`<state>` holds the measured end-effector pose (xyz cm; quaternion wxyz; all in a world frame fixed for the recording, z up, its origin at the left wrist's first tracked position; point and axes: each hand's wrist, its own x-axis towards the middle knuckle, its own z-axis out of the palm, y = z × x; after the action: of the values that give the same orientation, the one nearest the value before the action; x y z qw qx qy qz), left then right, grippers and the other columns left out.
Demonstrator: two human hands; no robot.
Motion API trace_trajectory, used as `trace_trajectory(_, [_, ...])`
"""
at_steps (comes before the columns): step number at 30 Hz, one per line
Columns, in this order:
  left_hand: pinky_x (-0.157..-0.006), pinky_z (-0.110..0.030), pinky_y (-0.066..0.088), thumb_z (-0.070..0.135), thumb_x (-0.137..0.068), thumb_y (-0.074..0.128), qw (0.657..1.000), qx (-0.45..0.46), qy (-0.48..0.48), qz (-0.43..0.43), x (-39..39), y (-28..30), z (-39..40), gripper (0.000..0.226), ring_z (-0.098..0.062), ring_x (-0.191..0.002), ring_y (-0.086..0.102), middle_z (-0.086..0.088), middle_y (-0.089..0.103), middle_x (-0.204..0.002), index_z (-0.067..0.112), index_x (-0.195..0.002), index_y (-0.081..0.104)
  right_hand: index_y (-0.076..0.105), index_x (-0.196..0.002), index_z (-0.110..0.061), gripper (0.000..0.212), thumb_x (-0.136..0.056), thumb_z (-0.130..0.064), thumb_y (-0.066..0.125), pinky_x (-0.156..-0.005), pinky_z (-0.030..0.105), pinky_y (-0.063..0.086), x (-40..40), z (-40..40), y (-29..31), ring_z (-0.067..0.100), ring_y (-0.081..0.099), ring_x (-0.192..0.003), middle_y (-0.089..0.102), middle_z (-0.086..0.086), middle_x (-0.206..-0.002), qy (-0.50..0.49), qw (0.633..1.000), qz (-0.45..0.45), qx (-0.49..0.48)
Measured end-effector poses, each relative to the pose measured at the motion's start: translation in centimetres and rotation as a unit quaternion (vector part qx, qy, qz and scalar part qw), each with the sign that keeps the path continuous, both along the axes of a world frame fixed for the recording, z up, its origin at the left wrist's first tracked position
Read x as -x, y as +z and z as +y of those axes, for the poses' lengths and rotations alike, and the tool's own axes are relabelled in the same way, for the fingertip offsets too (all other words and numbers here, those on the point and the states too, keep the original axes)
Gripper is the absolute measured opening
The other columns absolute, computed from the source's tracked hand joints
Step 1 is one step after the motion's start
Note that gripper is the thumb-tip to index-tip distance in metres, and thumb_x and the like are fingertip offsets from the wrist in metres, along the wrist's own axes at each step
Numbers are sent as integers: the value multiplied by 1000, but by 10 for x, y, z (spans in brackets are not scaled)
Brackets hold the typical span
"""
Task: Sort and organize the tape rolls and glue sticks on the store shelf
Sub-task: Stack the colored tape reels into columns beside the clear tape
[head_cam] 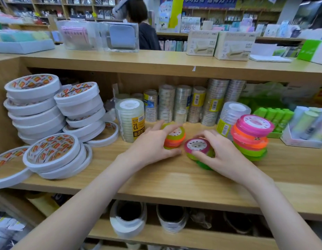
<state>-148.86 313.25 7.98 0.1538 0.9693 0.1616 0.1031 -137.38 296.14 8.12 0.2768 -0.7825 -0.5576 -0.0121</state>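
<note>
Hands meet over 2 small stacks of neon tape rolls at the middle of a light wooden shelf board (156,179). The left hand (153,147) curls around a short stack of yellow-green and orange tape rolls (174,137), thumb low at the front, fingers arched over the back rim. Just beside it, nearly touching, the right hand (223,156) grips a leaning stack of green rolls topped by a pink roll (197,147), fingers over the top edge and thumb at the near side. Bare board lies in front of both stacks, out to the shelf's front edge.

Close on the right stands a taller, tilted pile of pink, orange and green tape rolls (252,138). Behind it is a wrapped tube of clear tape with a yellow label (230,116). Further right, green glue sticks (273,116) sit in a tray, blurred, beside a white box of pale stick-shaped items (304,130) that are too blurred to name.

To the left stands a wrapped column of clear tape marked 12 (130,121). More clear tape tubes (185,103) line the back wall. Large white double-sided tape rolls (34,109) fill the left end in uneven stacks, some leaning, and 1 flat roll (7,166) overhangs the front edge.

A lower shelf holds big white tape rolls (127,219). Beyond the top board (156,60), a person (138,24) stands among store shelves.
</note>
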Motion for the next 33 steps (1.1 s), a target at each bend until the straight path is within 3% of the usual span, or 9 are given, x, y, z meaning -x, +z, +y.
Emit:
trace_trajectory(4, [-102,-33,35,42,-85,62,999,-6,11,-41,-6,3,-5,57,-26,-127,42,-5,37,-143,40,-135,35,49,-122,-22,57,-75,-48,67,-100,17,30,-1,-13,-3,10,41,-121,38,-5,-132,-21,995,0,93])
trace_trajectory(8, [-101,-28,34,30,-82,68,997,38,2,-74,1,1,2,54,-21,-123,44,-2,45,-134,36,-130,43,55,-107,-17,41,-75,-38,72,-85,7,27,4,-13,-16,8,46,-105,45,-6,-113,-42,999,-2,6])
trace_trajectory(11, [-103,-26,30,26,-81,69,995,64,-8,-82,5,1,8,54,-19,-128,39,-1,45,-135,35,-128,45,49,-86,-20,36,-70,-36,77,-78,12,29,5,-10,-23,9,46,-92,46,-1,-101,-72,996,11,-41])
trace_trajectory(14, [-109,-31,30,26,-81,69,995,71,-16,-67,5,4,8,64,-20,-131,37,-4,42,-140,33,-136,38,49,-80,-19,37,-68,-37,78,-78,14,30,6,-3,-19,11,46,-89,45,2,-98,-97,993,26,-64])
trace_trajectory(18, [-107,-32,34,36,-81,67,996,63,-15,-65,24,11,7,75,-16,-130,39,-1,35,-145,31,-144,26,48,-84,-16,34,-73,-36,74,-84,16,34,8,1,-11,11,46,-91,42,2,-102,-95,993,14,-62])
trace_trajectory(22, [-99,-30,41,49,-79,65,1000,-4,2,19,53,6,8,82,-17,-123,45,-2,44,-139,34,-145,18,52,-111,-13,47,-78,-44,67,-97,24,37,11,-12,-8,14,46,-107,39,0,-116,-72,995,-11,69])
trace_trajectory(26, [-91,-27,45,42,-78,69,1000,-9,24,-17,61,6,4,89,-16,-114,52,-2,54,-129,31,-145,13,55,-106,-14,38,-80,-39,67,-90,23,38,15,-18,-8,16,50,-106,43,-1,-114,-89,993,-38,62])
trace_trajectory(30, [-84,-22,42,37,-78,70,995,-13,9,-103,61,26,-1,79,-14,-111,52,1,55,-126,26,-143,26,57,-104,-12,38,-79,-38,68,-86,21,37,14,-13,-10,17,50,-105,48,1,-113,-128,991,-23,42])
trace_trajectory(33, [-95,-31,42,29,-81,69,987,-6,-10,-159,40,39,-4,61,-18,-117,50,-2,53,-128,19,-135,43,57,-108,-7,39,-81,-34,68,-88,18,34,12,-5,-16,21,51,-107,48,6,-117,-140,990,-15,6])
